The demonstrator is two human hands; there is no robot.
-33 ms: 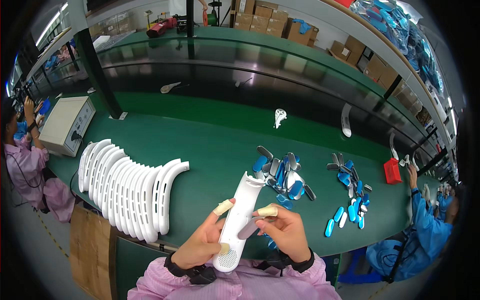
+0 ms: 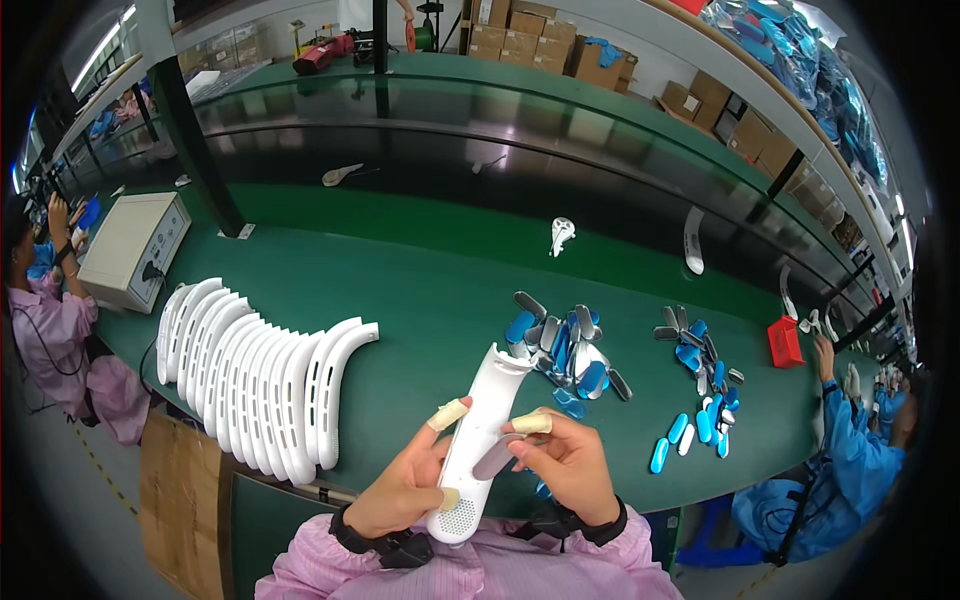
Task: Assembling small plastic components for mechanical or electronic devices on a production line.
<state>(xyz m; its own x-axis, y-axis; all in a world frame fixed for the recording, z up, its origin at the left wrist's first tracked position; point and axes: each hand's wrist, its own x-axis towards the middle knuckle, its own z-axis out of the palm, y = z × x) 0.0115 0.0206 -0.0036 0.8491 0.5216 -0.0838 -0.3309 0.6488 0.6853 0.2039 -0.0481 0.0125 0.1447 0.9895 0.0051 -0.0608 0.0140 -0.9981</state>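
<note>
My left hand [image 2: 395,492] is closed around the lower part of a white curved plastic housing [image 2: 488,405], with dotted holes near its rounded bottom end. Pale tape wraps several of my fingertips. Between the thumb and a taped finger of my right hand [image 2: 572,465] is a thin grey oval plate [image 2: 491,458], tilted against the housing's right side. Whether it touches the housing all along its edge I cannot tell. Ahead of my right hand lies a heap of blue and silver oval pieces [image 2: 565,350]. At the left, several slotted white curved housings [image 2: 265,385] lie side by side.
More blue and silver oval pieces [image 2: 708,415] are spread at the right of the green table [image 2: 430,285]. A beige box-shaped device [image 2: 135,245] stands at the far left. White parts [image 2: 561,236] lie farther back. A red bin [image 2: 785,343] and co-workers flank the bench.
The grey oval plate and my right fingers have shifted very slightly left. The housing is almost still in my left hand.
</note>
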